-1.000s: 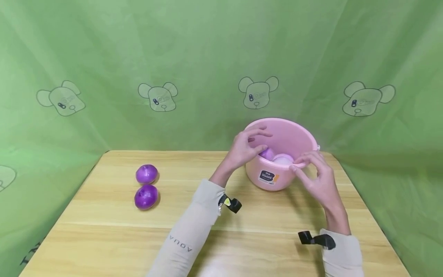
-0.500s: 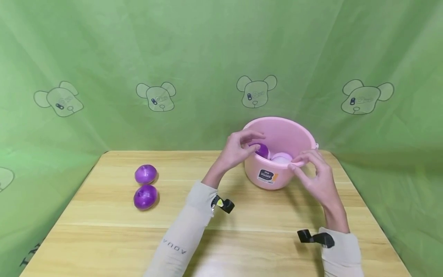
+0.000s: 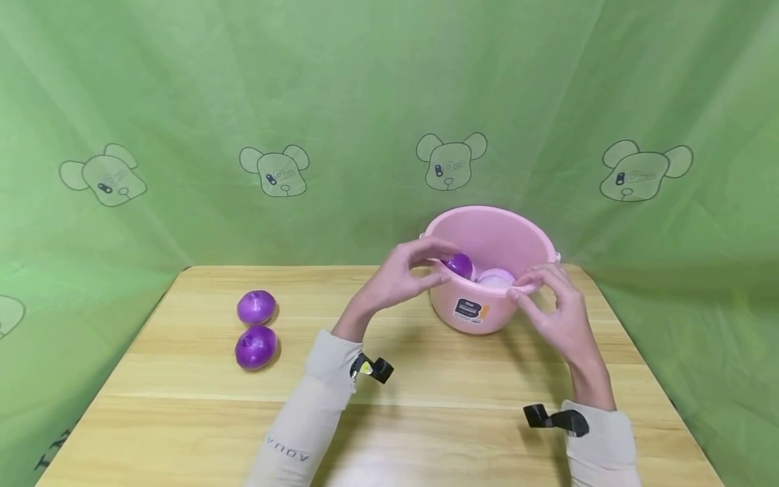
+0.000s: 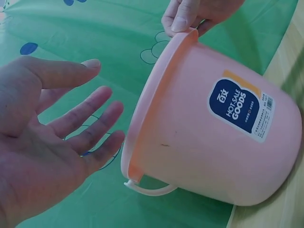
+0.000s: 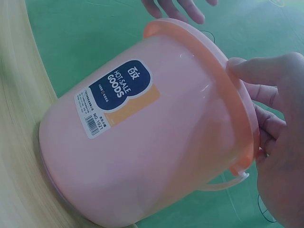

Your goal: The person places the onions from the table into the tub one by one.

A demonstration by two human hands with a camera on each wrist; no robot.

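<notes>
1. The head view is bright and evenly lit, with a pale patch of glare on the desk [image 3: 170,433] at bottom centre.
2. Soft shadows fall on the desk beside both sleeves [image 3: 313,402] and right of two purple onions [image 3: 256,348], which carry small highlights.
3. Fine print on the pink bucket [image 3: 475,295] blurs in the head view.
4. Both wrist views are dimmer and slightly hazy, yet the label's [image 5: 114,97] large lettering stays sharp.

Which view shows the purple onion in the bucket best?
The head view: looking down into the bucket, it shows the purple onion, partly hidden. Neither wrist view shows it; both see the bucket's outside.
</notes>
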